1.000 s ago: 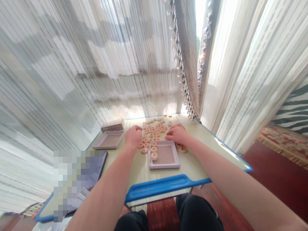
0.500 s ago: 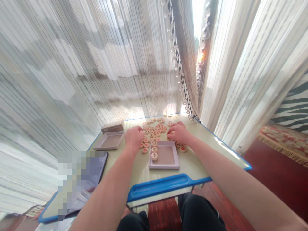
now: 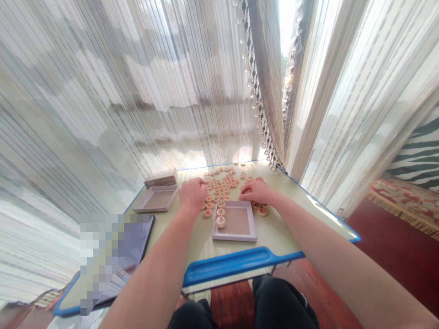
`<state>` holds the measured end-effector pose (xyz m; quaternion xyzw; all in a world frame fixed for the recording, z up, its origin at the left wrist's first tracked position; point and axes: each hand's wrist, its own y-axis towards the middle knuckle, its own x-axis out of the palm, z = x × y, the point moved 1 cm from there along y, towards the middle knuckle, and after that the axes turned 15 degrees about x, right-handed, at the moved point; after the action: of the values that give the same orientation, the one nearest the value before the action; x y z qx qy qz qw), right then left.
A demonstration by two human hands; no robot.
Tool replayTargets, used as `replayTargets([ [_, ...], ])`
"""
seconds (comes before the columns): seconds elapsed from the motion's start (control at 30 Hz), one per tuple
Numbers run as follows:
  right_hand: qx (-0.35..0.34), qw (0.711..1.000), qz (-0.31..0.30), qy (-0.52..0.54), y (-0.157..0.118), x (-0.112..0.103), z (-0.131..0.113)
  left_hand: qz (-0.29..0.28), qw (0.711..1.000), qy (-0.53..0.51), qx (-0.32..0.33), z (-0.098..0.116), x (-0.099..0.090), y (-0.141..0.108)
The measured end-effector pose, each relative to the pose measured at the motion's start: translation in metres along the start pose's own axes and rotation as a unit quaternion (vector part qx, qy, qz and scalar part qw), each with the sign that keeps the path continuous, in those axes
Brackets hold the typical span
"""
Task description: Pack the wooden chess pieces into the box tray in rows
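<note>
Shifting only slightly, your right hand (image 3: 256,191) reaches over loose pieces (image 3: 262,212) at one o'clock from the near box (image 3: 234,237); your curled left hand (image 3: 192,195) sits at ten. Three inner pieces (image 3: 221,212) still line the box's nine o'clock side, none added; whether either grip holds anything cannot be told.

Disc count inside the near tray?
3, in one column along the left side of the near tray: far disc by the far wall, middle disc, nearest disc closest to the camera. None in it looks hidden.
</note>
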<state>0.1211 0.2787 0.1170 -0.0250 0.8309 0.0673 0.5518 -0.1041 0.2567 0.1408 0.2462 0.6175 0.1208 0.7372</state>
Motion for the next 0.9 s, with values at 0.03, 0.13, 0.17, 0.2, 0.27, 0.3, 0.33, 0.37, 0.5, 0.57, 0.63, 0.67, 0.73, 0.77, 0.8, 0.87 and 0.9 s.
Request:
replayTargets([
  [0.03,0.008,1.000,0.000,0.007,0.000,0.000,0.000,0.003,1.000,-0.002,0.004,0.000,0.000,0.000],
  [0.13,0.028,0.999,0.015,0.027,0.000,0.001,-0.002,0.010,1.000,-0.018,0.018,0.001,0.001,0.000],
  [0.17,0.034,0.999,0.029,0.032,-0.001,0.000,-0.003,0.011,0.999,-0.029,0.024,0.001,0.002,0.000],
  [0.2,0.036,0.998,0.047,0.038,-0.002,0.000,-0.004,0.010,0.999,-0.041,0.032,0.001,0.003,0.000],
  [0.27,0.028,0.994,0.088,0.067,-0.005,-0.003,-0.008,0.005,0.997,-0.066,0.048,0.001,0.005,0.000],
  [0.3,0.017,0.990,0.103,0.089,-0.007,-0.005,-0.009,-0.001,0.996,-0.077,0.055,0.001,0.006,0.000],
  [0.33,0.005,0.987,0.109,0.114,-0.009,-0.006,-0.011,-0.008,0.994,-0.089,0.061,0.002,0.007,0.000],
  [0.37,-0.008,0.985,0.102,0.137,-0.012,-0.008,-0.012,-0.014,0.992,-0.102,0.067,0.003,0.008,0.000],
  [0.5,-0.059,0.985,-0.003,0.159,-0.021,-0.007,-0.016,-0.051,0.976,-0.177,0.115,0.011,0.010,-0.002],
  [0.57,-0.105,0.984,-0.046,0.138,-0.023,-0.005,-0.017,-0.075,0.967,-0.200,0.139,0.015,0.010,-0.004],
  [0.63,-0.142,0.981,-0.056,0.117,-0.024,-0.002,-0.019,-0.094,0.963,-0.200,0.153,0.017,0.009,-0.006],
  [0.67,-0.153,0.981,-0.049,0.109,-0.023,-0.001,-0.020,-0.099,0.963,-0.196,0.154,0.018,0.009,-0.007],
  [0.73,-0.157,0.982,-0.025,0.100,-0.021,0.003,-0.021,-0.107,0.964,-0.191,0.153,0.017,0.008,-0.007],
  [0.77,-0.157,0.983,-0.013,0.098,-0.019,0.004,-0.021,-0.108,0.964,-0.190,0.152,0.017,0.009,-0.007],
  [0.8,-0.158,0.983,-0.004,0.097,-0.017,0.006,-0.021,-0.107,0.964,-0.189,0.151,0.016,0.009,-0.007],
  [0.87,-0.161,0.982,0.010,0.101,-0.014,0.010,-0.021,-0.099,0.965,-0.189,0.154,0.016,0.010,-0.007],
  [0.9,-0.161,0.981,0.019,0.105,-0.012,0.011,-0.020,-0.094,0.965,-0.192,0.154,0.015,0.011,-0.006],
])
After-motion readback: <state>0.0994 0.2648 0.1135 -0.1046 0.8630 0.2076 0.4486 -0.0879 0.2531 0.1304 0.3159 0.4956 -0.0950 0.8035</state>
